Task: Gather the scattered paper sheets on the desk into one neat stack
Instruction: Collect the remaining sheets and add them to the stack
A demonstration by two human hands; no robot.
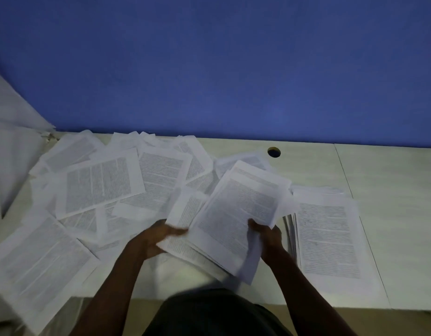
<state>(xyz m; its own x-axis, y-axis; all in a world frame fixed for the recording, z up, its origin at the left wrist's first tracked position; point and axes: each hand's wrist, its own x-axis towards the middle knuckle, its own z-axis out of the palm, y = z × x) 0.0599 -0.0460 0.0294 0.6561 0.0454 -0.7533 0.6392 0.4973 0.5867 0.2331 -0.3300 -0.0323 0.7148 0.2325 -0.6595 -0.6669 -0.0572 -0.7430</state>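
Both hands hold a loose bundle of printed sheets (236, 214) above the desk's middle. My left hand (156, 238) grips the bundle's lower left corner, blurred by motion. My right hand (265, 232) pinches its right edge with the thumb on top. A stack of printed sheets (328, 238) lies flat to the right, its left edges fanned out. Several scattered sheets (100, 185) overlap across the desk's left half, some hanging over the front edge (37, 270).
The pale desk (391, 214) meets a blue wall (209, 69). A round cable hole (274, 152) sits near the back edge. A seam (355, 209) runs across the desk on the right. White material (11, 132) is piled at the far left.
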